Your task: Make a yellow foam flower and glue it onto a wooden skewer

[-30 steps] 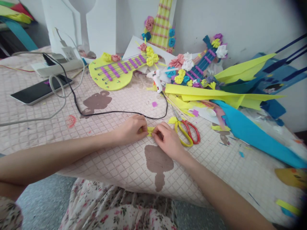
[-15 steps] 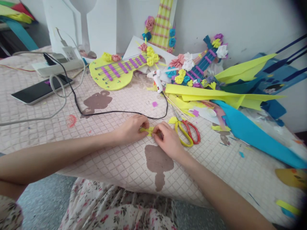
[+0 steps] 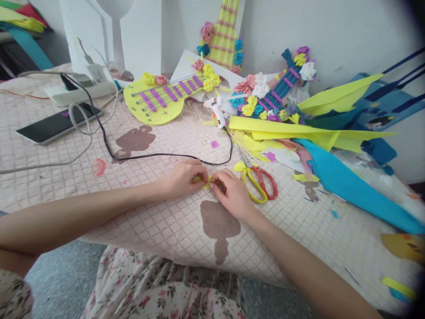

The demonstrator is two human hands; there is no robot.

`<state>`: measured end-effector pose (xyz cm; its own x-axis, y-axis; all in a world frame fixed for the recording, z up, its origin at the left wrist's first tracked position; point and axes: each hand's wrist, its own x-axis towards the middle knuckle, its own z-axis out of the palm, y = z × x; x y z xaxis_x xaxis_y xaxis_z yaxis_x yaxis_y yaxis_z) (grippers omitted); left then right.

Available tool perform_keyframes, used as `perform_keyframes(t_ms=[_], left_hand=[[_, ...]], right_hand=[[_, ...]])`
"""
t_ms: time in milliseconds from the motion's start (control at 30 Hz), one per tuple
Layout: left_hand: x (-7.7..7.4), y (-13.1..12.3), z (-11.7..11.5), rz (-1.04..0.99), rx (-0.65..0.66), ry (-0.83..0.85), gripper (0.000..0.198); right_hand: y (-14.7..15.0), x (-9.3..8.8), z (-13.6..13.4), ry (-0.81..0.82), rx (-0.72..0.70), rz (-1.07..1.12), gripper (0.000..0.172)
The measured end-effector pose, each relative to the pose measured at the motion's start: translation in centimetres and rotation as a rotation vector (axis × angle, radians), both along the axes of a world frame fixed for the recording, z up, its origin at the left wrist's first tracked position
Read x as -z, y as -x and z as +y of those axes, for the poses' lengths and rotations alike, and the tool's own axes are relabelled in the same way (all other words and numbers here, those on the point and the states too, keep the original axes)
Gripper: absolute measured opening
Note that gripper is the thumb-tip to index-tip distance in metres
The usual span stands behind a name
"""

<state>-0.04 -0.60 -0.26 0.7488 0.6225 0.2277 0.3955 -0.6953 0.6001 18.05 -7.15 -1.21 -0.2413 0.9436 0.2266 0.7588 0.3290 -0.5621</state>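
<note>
Both my hands meet over the quilted pink table cover (image 3: 159,221), pinching a small yellow foam strip (image 3: 205,180) between them. My left hand (image 3: 184,178) grips its left end with curled fingers. My right hand (image 3: 230,191) pinches its right end with thumb and fingertips. Most of the strip is hidden by my fingers. Just right of my right hand lie scissors (image 3: 259,180) with yellow and red handles, beside a yellow scrap.
A black cord (image 3: 159,155) runs to a white glue gun (image 3: 217,108). Behind are a yellow foam guitar (image 3: 159,99), a blue guitar with flowers (image 3: 275,91), yellow (image 3: 299,128) and blue foam sheets (image 3: 348,181), a phone (image 3: 56,124) and a power strip (image 3: 79,91).
The hands stay in place; my fingers have shifted slightly on the yellow strip, which shows a little less than before.
</note>
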Motion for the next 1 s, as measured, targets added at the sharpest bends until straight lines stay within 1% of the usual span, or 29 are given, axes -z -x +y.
perform_keyframes(t_ms=[133, 233, 367, 433, 500, 600, 700, 767, 900, 1000], left_hand=[[0.3, 0.0, 0.2, -0.005, 0.011, -0.015, 0.008], [0.4, 0.1, 0.4, -0.02, -0.001, 0.025, 0.007], [0.6, 0.2, 0.5, -0.036, -0.027, 0.063, 0.019], [0.7, 0.2, 0.6, -0.033, -0.008, 0.047, 0.021], [0.7, 0.2, 0.6, -0.025, 0.022, 0.038, 0.017], [0.6, 0.2, 0.8, -0.015, 0.048, 0.038, 0.012], [0.6, 0.2, 0.9, -0.008, 0.055, 0.032, 0.011], [0.5, 0.2, 0.9, -0.011, 0.058, 0.028, 0.011], [0.4, 0.2, 0.8, -0.021, 0.048, 0.021, 0.01], [0.3, 0.3, 0.7, -0.021, 0.044, 0.004, 0.012]], right_hand=[[0.0, 0.3, 0.1, 0.0, -0.005, -0.017, 0.007], [-0.2, 0.3, 0.1, 0.007, -0.014, 0.004, 0.011], [-0.5, 0.1, 0.1, 0.002, -0.019, 0.035, 0.017], [-0.6, 0.0, 0.0, -0.008, -0.014, 0.038, 0.019], [-0.7, -0.2, 0.0, -0.018, -0.03, 0.033, 0.019], [-0.9, -0.4, 0.0, -0.012, -0.106, -0.008, 0.016], [-1.2, -0.6, 0.1, -0.024, -0.183, -0.076, 0.01], [-1.3, -0.7, 0.2, -0.049, -0.215, -0.128, 0.008], [-1.3, -0.7, 0.2, -0.083, -0.23, -0.204, 0.012], [-1.1, -0.7, 0.2, -0.08, -0.213, -0.199, 0.014]])
